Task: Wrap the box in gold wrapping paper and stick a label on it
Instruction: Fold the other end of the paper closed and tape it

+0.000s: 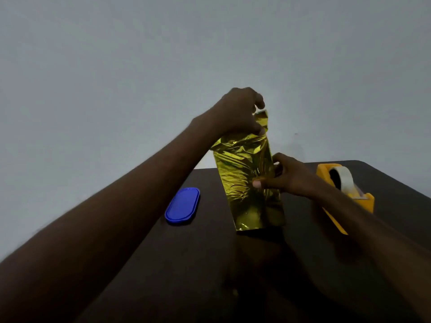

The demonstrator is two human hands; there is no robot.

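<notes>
Head view: we stood the crinkled gold-foil-wrapped box (247, 180) upright on the dark table (384, 178).
Left hand (240, 113) pinched its loose top flap; right hand (286, 176) gripped its side below, apparently steadying it for folding.

No lettering to call out here. The crinkled gold wrapping paper (247, 173) around the box shows only glare and creases, with a faint greenish smudge on its face too blurred to read. The blue lid (182, 205) is plain, no brand in sight. The yellow tape dispenser (345, 197) and its roll show no legible mark. No label, number or sign can be read anywhere.
</notes>
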